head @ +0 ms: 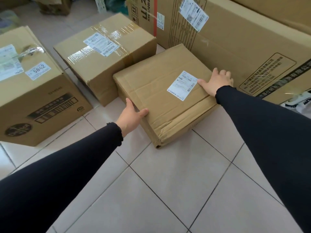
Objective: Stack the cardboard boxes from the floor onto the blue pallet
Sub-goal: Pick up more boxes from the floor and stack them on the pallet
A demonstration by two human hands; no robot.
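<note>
A flat, square cardboard box (161, 96) with a white label lies on the tiled floor in the middle of the head view. My left hand (132, 116) cups its near left edge, thumb on top and fingers down the side. My right hand (216, 81) presses on its far right corner, fingers curled over the edge beside the label. Two more boxes stand on the floor: a taped one (107, 52) just behind, and a larger one marked 5842 (33, 91) at the left. No blue pallet is in view.
A long, tall carton (244, 52) with printed text stands against the flat box's right side. Another upright carton (143, 15) with a red strap stands behind it. Bags and clutter lie at the far back. Bare floor tiles (168, 190) stretch in front of me.
</note>
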